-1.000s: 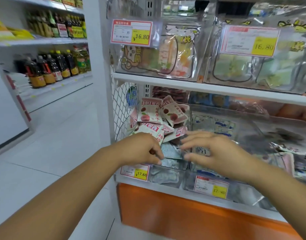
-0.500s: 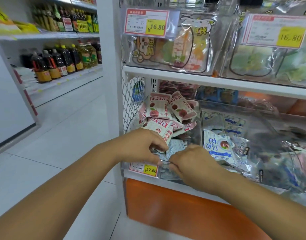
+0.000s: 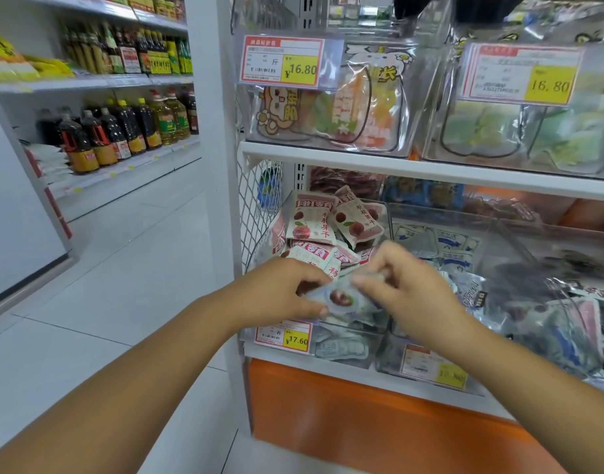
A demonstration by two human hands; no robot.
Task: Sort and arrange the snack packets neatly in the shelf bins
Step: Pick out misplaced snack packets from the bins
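Both hands meet at the front of the left clear bin (image 3: 348, 326) on the lower shelf. My left hand (image 3: 276, 290) and my right hand (image 3: 401, 285) pinch the same pale blue snack packet (image 3: 341, 299) with a red fruit picture, lifted just above the bin's front edge. Behind them, pink-and-white packets (image 3: 312, 224) with red fruit prints are piled at the back of that bin. More pale blue packets (image 3: 341, 347) lie low in the bin's front. The neighbouring bin to the right holds blue-and-white packets (image 3: 440, 242).
Price tags hang on the bin fronts, one reading 17.60 (image 3: 283, 336). The upper shelf (image 3: 413, 169) carries clear bins of larger bags. A white mesh side panel (image 3: 259, 203) closes the shelf's left end. Oil and sauce bottles (image 3: 123, 131) line the aisle at left.
The pale blue packet has come up out of the bin's front between both hands. My right hand, which was low at the bin edge, has risen toward the left hand.
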